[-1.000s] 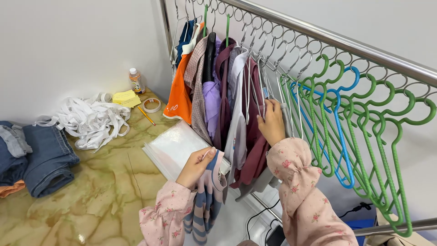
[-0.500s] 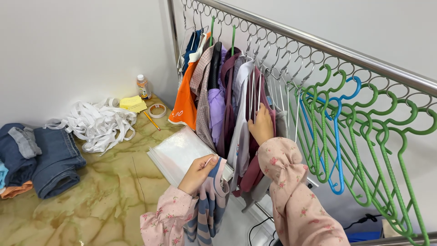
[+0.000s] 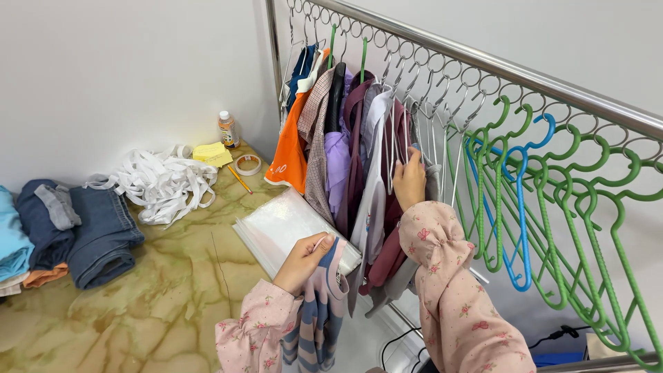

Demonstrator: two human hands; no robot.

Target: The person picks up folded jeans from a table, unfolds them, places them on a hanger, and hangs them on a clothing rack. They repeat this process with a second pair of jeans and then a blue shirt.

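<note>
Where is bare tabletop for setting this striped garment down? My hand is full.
Bare marble table lies between the folded jeans, the white strap pile and the clear plastic bags. It is crowded at the far corner and along the hanging clothes, where the right hand reaches.

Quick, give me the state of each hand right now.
Left hand: closed on a striped garment.
Right hand: closed on a wire hanger among the hung clothes.

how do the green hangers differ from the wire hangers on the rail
The green hangers are thick plastic and hang bare at the rail's near end. The wire hangers are thin grey metal; most carry clothes, and the right hand reaches among them. Both hook into the rail's rings.
</note>
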